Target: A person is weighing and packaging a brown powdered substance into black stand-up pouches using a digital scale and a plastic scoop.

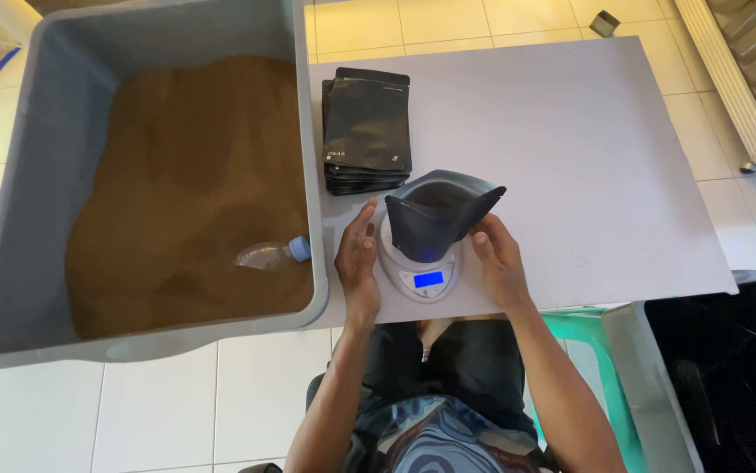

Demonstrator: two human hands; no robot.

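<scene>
An open black stand-up pouch [435, 215] stands on a small round white scale [420, 273] with a lit blue display, near the front edge of a pale table [588, 158]. My left hand [357, 261] is beside the scale on its left, fingers apart, holding nothing. My right hand [498, 259] is on the pouch's right side, fingers close to or touching its lower edge; a grip is not evident. Inside the pouch, something dark shows.
A large grey tub [45, 175] of brown powder stands at the left, with a cut clear plastic bottle [273, 255] lying in it. A stack of flat black pouches [366, 131] lies behind the scale. A green stool [584, 337] and a dark bin are at the lower right.
</scene>
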